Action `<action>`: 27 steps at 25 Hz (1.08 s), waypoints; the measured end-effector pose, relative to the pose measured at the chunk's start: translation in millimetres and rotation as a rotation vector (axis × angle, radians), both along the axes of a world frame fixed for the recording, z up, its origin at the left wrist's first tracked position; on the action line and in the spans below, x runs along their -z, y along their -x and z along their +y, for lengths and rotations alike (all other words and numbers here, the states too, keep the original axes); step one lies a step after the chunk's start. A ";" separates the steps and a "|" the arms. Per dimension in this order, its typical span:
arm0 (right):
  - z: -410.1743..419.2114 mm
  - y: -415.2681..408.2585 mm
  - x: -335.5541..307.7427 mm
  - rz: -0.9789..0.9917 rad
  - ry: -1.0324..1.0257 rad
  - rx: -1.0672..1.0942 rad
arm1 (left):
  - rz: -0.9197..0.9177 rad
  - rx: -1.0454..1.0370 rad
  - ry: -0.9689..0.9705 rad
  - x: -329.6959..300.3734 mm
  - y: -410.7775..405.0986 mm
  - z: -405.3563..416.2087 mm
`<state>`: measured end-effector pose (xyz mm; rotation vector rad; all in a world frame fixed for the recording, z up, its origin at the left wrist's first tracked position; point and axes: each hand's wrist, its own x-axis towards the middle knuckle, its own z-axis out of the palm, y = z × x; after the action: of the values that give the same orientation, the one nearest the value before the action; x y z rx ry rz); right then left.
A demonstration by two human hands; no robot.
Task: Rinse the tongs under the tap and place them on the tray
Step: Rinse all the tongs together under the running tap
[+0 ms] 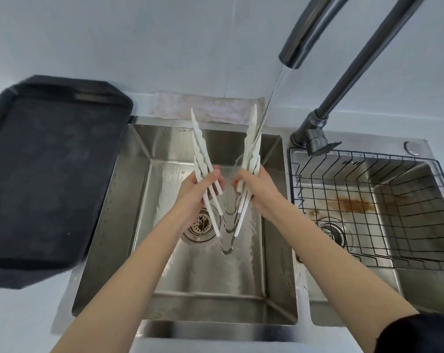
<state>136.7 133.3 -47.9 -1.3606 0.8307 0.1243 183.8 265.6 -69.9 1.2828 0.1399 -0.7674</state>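
Several white tongs [200, 142] with scalloped tips and metal hinge loops are spread in a V over the left sink basin [272, 250]. My left hand [200, 186] grips the left arms of the tongs, and my right hand [254, 186] grips the right arms. The tap spout [296, 50] is at the upper right, and its water stream [269, 105] runs down onto the right arms of the tongs. The dark tray [50, 174] lies on the counter to the left of the sink, with nothing on it.
The sink drain [201, 224] sits below my left hand. A right basin holds a black wire rack [368, 200] over a rust-stained bottom. The tap's base and lever [315, 138] stand between the basins. A pale cloth [210, 108] lies behind the sink.
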 end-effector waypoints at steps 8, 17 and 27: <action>-4.4 4.2 -16.8 -0.153 -0.086 0.056 | -0.007 0.021 0.094 -22.7 -2.2 6.6; -14.8 -28.5 -39.1 -0.339 0.060 0.145 | -0.020 0.073 0.109 -29.7 3.6 13.7; -21.1 -14.5 -35.7 -0.140 0.057 0.290 | -0.037 0.067 0.072 -36.5 4.7 3.9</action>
<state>151.2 112.2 -12.2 -1.2721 0.9090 -0.2192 179.1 269.5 -33.4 1.2379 0.0392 -0.7991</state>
